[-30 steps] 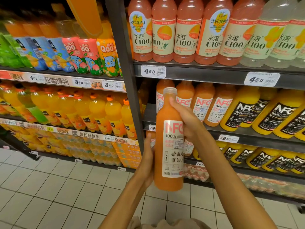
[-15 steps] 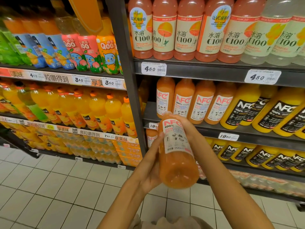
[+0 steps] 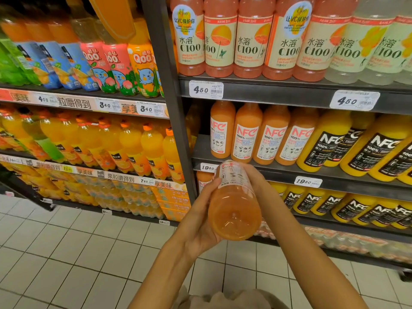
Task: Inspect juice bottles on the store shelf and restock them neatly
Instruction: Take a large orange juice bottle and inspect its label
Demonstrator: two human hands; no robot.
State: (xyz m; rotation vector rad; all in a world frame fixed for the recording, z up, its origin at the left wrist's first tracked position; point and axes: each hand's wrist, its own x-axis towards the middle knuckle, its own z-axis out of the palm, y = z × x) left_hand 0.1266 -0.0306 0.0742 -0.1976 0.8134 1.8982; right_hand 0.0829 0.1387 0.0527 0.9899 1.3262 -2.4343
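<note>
The shelving (image 3: 289, 94) fills most of my view, and the middle shelf (image 3: 334, 175) is where my job sits. Along its front I count four pale-orange NFC bottles (image 3: 246, 132) standing upright with labels facing out, and to their right the yellow black-label NFC bottles (image 3: 321, 141) lean shoulder to shoulder. At the left end, beside the dark upright post (image 3: 169, 97), the front row seems to have an open slot, though more bottles stand in shadow behind it. That gap is where I judge this one belongs.

The bottle I hold (image 3: 234, 204) is out in front of the shelf, below its edge, tipped over so its round base faces me and its cap end points toward the shelf. So I am in the checking step, looking at the bottom of it.

My left hand (image 3: 198, 221) cups the lower side of the bottle, fingers wrapped along its left flank. My right hand (image 3: 254, 177) grips the label end from the far side; most of those fingers are hidden behind the bottle.

Left to do: right it, slide it into the slot, label forward.
</note>
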